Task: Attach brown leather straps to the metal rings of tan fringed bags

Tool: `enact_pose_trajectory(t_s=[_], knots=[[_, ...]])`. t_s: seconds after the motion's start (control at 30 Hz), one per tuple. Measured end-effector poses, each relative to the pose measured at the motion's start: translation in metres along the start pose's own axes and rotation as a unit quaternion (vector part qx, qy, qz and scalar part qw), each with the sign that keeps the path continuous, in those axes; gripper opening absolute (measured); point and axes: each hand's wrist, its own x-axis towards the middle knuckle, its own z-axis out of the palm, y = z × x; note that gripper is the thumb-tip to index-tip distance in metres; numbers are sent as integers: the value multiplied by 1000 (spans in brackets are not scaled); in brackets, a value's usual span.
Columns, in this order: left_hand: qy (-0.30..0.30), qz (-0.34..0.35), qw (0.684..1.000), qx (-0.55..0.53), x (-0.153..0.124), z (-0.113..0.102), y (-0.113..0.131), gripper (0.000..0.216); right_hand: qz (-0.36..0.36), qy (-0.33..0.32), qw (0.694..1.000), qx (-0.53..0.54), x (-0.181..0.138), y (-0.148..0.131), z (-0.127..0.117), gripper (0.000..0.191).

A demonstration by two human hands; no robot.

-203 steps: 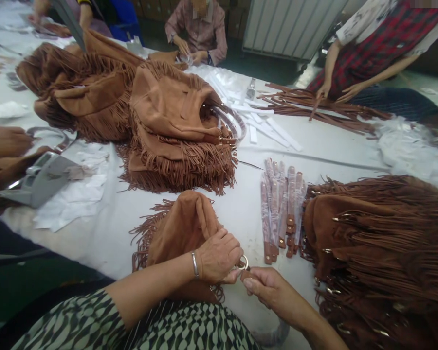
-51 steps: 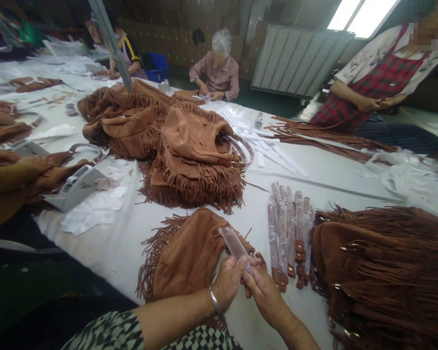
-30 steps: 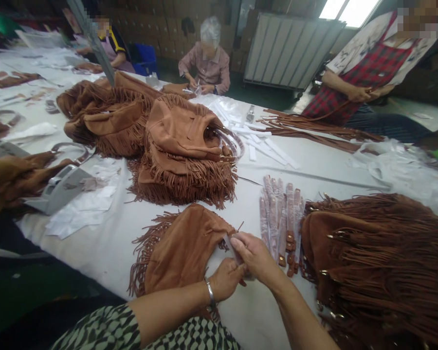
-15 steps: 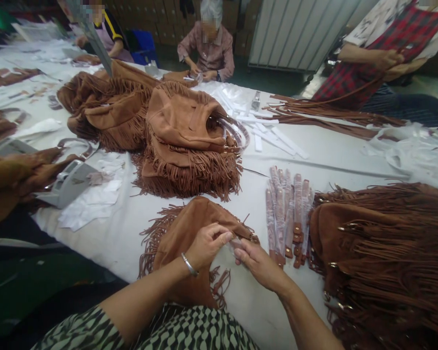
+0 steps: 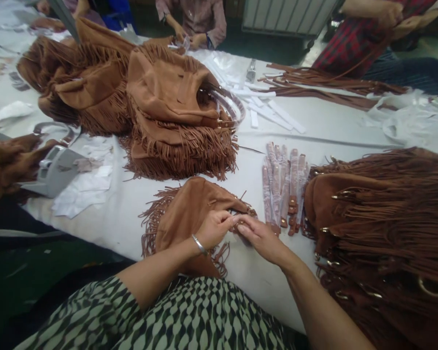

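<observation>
A brown suede bag (image 5: 182,214) with fringed edges lies on the table right before me. My left hand (image 5: 214,229) rests over its near part, thumb and fingers pinched together. Against those fingertips my right hand (image 5: 260,238) closes on a brown strap end (image 5: 241,225) with a bit of metal, at the bag's right edge. Most of this strap end is hidden by my fingers. Just beyond, a metal fitting (image 5: 251,211) shows on the bag's rim.
Plastic-wrapped straps (image 5: 285,187) lie right of the bag. Beside them is a heap of dark brown fringed bags (image 5: 383,214). Stacked fringed bags (image 5: 171,107) stand ahead. White strips (image 5: 277,114) and long brown straps (image 5: 314,82) lie farther off, near co-workers.
My view has tilted down. My hands have come closer together at the bag's right edge, and the clear plastic between them earlier no longer shows plainly.
</observation>
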Motion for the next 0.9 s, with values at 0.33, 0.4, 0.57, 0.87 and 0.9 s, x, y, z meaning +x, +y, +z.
enact_pose_trajectory(t_s=[0.33, 0.4, 0.57, 0.87, 0.9], knots=[[-379, 207, 838, 334, -52, 32, -86, 19, 183, 67, 975, -108, -57, 81, 11, 25], [-408, 228, 805, 365, -56, 32, -101, 24, 190, 45, 974, -115, -72, 89, 21, 25], [-409, 250, 794, 375, -67, 11, -106, 14, 216, 49, 965, -141, -91, 95, 60, 16], [-267, 45, 932, 242, -53, -10, -78, 31, 164, 84, 982, -43, -75, 80, 67, 15], [-249, 38, 941, 226, -49, -11, -68, 32, 153, 89, 984, -23, -71, 72, 62, 19]])
